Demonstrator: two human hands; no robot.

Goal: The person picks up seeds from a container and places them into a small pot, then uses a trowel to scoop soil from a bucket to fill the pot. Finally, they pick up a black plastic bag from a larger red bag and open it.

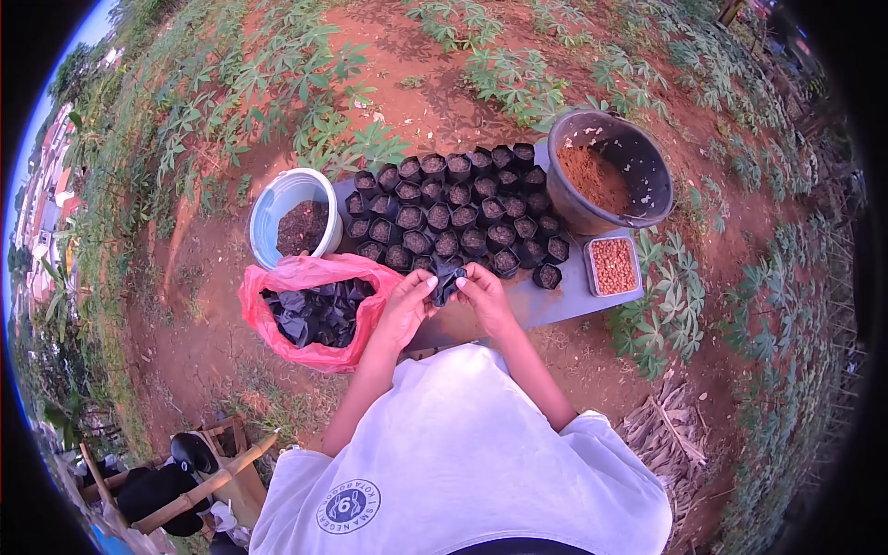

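Observation:
Both my hands hold one small empty black nursery bag (447,280) between them, just above the near edge of a grey board (564,298). My left hand (408,303) pinches its left side and my right hand (485,294) pinches its right side. Just beyond the bag, several rows of black nursery bags filled with dark soil (453,215) stand upright on the board. A red plastic bag (314,310) full of empty black bags lies open on the ground beside my left hand.
A light blue bucket (289,213) with dark soil stands left of the rows. A big dark tub (610,171) holds reddish soil at the right, with a small container of brown seeds (613,265) before it. Red earth and cassava plants (666,305) surround the board.

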